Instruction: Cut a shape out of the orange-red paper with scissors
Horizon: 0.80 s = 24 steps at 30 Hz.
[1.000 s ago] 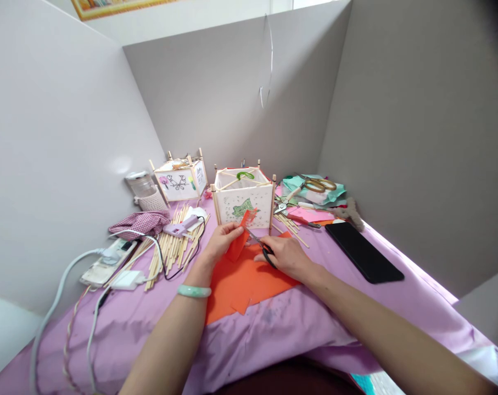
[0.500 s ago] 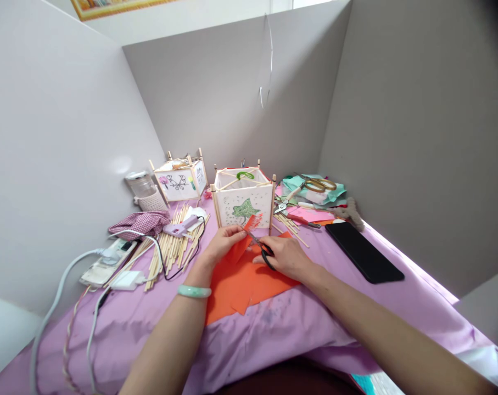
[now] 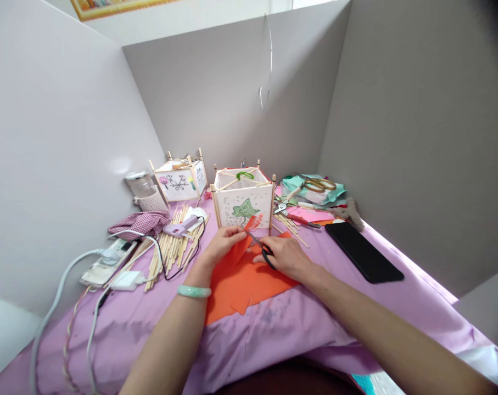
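Between the fingers of my left hand (image 3: 226, 241) is a strip of orange paper (image 3: 241, 249), its far end snipped into a fringe. My right hand (image 3: 285, 255) grips black-handled scissors (image 3: 266, 256), whose blades meet the strip near my left fingertips. Below both hands a larger orange sheet (image 3: 252, 280) lies on the table, with a small cut edge toward me. Just beyond the fringe stands a white paper lantern (image 3: 228, 200) with a wooden stick frame and a green leaf drawing.
A second lantern (image 3: 178, 186) and a jar (image 3: 141, 186) stand at the back left. Nearer are wooden sticks (image 3: 170, 252), a purple glue gun (image 3: 183, 226) and a power strip (image 3: 108, 266) with cables. On the right lie pliers (image 3: 287, 206), large scissors (image 3: 318, 185) and a black phone (image 3: 362, 251).
The fringed end of the orange strip has shifted slightly, its cut pieces leaning a little more to the right. Both hands stay almost in place.
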Each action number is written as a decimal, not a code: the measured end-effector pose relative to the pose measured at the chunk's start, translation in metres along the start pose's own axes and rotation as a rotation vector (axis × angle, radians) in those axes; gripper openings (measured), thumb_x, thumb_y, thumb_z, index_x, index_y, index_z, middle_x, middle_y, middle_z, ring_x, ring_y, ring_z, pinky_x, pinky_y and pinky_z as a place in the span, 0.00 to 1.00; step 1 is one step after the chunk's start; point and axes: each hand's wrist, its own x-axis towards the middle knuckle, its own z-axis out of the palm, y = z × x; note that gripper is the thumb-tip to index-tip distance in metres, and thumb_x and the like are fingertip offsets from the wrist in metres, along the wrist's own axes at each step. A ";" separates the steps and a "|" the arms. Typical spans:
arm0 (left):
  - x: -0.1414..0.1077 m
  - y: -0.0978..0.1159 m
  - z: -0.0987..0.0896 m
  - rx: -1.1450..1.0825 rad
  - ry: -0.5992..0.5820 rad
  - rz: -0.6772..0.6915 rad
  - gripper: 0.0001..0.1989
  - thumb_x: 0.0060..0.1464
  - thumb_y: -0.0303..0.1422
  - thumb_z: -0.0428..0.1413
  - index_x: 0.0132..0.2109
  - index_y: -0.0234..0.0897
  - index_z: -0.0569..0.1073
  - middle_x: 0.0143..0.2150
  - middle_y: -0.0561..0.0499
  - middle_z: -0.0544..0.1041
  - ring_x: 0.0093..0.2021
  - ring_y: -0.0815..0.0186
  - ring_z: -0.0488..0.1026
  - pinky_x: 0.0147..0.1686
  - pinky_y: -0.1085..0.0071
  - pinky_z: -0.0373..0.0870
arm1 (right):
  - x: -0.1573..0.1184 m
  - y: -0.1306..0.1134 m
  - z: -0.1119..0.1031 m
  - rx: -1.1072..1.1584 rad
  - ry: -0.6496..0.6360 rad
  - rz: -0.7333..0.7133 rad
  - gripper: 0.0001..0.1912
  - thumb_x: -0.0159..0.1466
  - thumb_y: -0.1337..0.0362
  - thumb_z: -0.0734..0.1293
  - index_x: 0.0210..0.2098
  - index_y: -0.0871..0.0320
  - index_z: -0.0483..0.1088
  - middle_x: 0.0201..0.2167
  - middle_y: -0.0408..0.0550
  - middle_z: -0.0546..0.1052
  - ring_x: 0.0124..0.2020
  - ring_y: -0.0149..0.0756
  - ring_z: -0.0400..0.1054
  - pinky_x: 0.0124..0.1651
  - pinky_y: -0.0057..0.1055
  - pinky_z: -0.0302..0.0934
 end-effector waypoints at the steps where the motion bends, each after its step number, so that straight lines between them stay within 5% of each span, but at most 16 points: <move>1: 0.000 0.000 0.000 -0.003 -0.002 0.001 0.11 0.45 0.37 0.59 0.27 0.32 0.71 0.21 0.54 0.71 0.20 0.73 0.64 0.20 0.77 0.56 | 0.000 0.000 0.000 0.000 0.002 0.000 0.21 0.57 0.48 0.66 0.42 0.56 0.69 0.35 0.47 0.77 0.37 0.37 0.71 0.36 0.28 0.58; 18: 0.001 -0.002 -0.001 -0.012 -0.015 0.003 0.13 0.45 0.38 0.59 0.28 0.31 0.70 0.23 0.53 0.72 0.21 0.72 0.67 0.22 0.77 0.59 | 0.000 0.003 0.001 -0.034 0.020 -0.013 0.20 0.57 0.48 0.66 0.41 0.55 0.69 0.33 0.45 0.77 0.34 0.36 0.71 0.33 0.27 0.55; 24: 0.004 -0.005 -0.003 -0.115 0.033 -0.008 0.15 0.44 0.39 0.60 0.34 0.31 0.72 0.28 0.50 0.76 0.27 0.66 0.73 0.30 0.72 0.68 | -0.001 0.002 0.000 -0.049 0.035 -0.013 0.22 0.56 0.46 0.66 0.41 0.55 0.68 0.33 0.45 0.76 0.32 0.35 0.69 0.31 0.27 0.52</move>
